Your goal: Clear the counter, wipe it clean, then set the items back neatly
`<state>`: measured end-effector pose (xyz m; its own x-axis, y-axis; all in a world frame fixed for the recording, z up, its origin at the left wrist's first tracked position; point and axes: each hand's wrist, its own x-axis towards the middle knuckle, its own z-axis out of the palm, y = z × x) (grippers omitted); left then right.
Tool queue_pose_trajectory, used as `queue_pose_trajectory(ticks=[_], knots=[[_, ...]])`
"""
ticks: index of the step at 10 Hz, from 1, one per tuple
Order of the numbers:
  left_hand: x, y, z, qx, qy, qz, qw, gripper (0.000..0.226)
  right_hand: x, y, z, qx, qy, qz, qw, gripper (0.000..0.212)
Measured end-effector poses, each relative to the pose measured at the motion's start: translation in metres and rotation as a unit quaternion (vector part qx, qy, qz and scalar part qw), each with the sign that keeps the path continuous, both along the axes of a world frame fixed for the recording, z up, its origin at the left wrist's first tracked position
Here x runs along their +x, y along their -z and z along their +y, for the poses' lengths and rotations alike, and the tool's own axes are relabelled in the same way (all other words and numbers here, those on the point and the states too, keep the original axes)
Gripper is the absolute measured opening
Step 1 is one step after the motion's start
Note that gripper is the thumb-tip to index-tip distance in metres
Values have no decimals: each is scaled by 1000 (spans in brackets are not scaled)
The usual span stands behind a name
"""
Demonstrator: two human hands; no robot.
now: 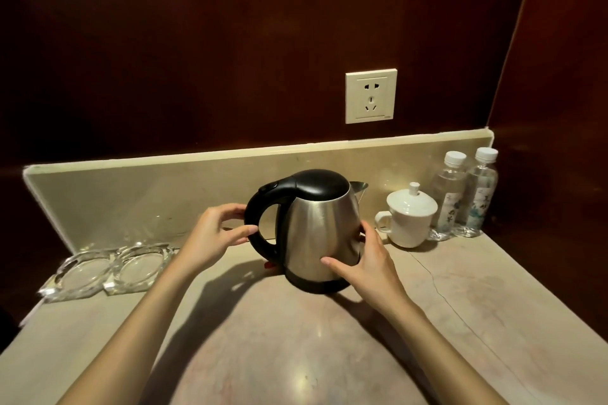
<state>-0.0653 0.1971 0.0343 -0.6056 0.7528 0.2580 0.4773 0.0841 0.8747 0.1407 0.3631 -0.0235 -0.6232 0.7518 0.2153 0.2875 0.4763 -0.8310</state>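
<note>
The kettle [312, 230] stands near the middle of the table [460, 322], a little toward the back edge, with both hands on it: the left hand [210, 233] curls its fingers and thumb round the black handle, and the right hand [365, 260] cups the steel body, thumb across the front and fingers round the far side. Whether the base is touching the table or held just off it cannot be told. The other items sit in tidy groups along the back edge: two glass ashtrays [108, 270] side by side at the back left corner, a white lidded cup [408, 217] right of the kettle, and two water bottles [464, 194] upright together in the back right corner. No cloth is in view, and the bare stretch of table toward the front edge looks smooth and glossy. From that orderly layout, this reads as the late part of the job, with the kettle being placed as one of the last pieces; it could equally be the very start, before anything is lifted away, and the picture alone does not settle it.
</note>
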Motion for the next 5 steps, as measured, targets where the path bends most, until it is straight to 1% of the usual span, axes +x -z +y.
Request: queue_pose_trajectory(ticks=[2, 4, 5], knots=[[4, 5, 22, -1, 24, 8, 1000, 28, 16, -2, 11, 2, 24, -6, 1000, 108], [7, 8, 29, 5, 34, 16, 999, 29, 25, -1, 18, 0, 21, 6, 1000, 106], [5, 9, 29, -2, 21, 43, 999, 30, 23, -3, 17, -13, 18, 2, 1000, 106]])
